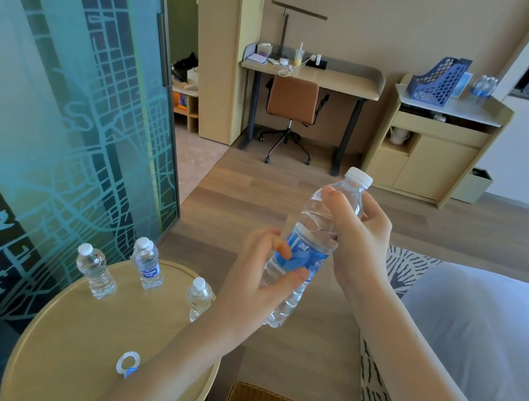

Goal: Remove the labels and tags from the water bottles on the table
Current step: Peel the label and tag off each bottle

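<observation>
Pale wood forms the round table at lower left, where small bottles are stood, one labelled bottle among them. Further right, at frame centre, the held bottle is tilted in the air. Its blue label is pinched by the left hand, thumb and forefinger curled onto it. The shoulder is gripped by the right hand. The label's seam should be found first, and the bottle kept steady while peeling.

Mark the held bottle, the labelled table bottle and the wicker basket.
held bottle (312, 253): head view, on its blue label.
labelled table bottle (151, 274): head view, on its label.
wicker basket (287, 399): head view, on its far rim.
</observation>
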The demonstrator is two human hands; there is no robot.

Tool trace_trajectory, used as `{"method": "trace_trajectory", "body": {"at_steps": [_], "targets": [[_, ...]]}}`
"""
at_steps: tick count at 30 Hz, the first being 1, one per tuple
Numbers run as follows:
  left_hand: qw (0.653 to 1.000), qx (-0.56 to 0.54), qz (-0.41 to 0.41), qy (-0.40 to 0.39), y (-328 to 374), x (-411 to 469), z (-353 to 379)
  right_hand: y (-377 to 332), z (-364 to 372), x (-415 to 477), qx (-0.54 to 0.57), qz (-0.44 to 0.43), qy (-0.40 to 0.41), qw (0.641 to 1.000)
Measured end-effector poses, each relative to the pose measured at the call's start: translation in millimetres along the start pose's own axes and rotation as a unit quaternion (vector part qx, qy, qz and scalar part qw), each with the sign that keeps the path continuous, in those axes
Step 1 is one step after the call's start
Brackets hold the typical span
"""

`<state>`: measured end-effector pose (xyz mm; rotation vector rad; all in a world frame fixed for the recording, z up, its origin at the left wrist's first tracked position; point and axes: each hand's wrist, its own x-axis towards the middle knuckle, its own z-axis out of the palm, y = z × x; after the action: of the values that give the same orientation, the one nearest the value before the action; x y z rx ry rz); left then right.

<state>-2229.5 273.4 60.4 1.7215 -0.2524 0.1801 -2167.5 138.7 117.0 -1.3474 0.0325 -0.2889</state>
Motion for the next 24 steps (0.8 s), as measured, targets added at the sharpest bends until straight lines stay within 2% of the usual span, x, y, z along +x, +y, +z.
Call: {"method": "trace_trajectory", "body": {"at_steps": [3,8,10,13,20,24], "targets": [[0.999,-0.035,-0.010,0.025,-0.1,1.0,3.6,1.7,1.4,-0.2,-0.002,0.005,-0.007,1.000],[0.997,-0.017,0.002,0.073,2.0,3.0,4.9,4.6,2.0,-0.7,-0.004,0.004,-0.010,1.000],[0.994,0.031,0.028,0.100,3.8,4.9,3.2,5.3,2.5,-0.9,-0.006,-0.005,-0.003,1.000],[0.970,0.162,0.087,0.158,3.0,6.5,-0.1,6.6,4.2,-1.1,-0.009,-0.009,0.012,1.000],[0.951,0.222,0.134,0.167,5.5,-2.3,3.6,7.0,5.8,-0.1,0.006,-0.012,0.046,0.999],[0.937,0.273,0.178,0.122,16.9,-9.8,16.2,7.8,8.2,-1.5,-0.013,-0.031,0.057,0.998]]}}
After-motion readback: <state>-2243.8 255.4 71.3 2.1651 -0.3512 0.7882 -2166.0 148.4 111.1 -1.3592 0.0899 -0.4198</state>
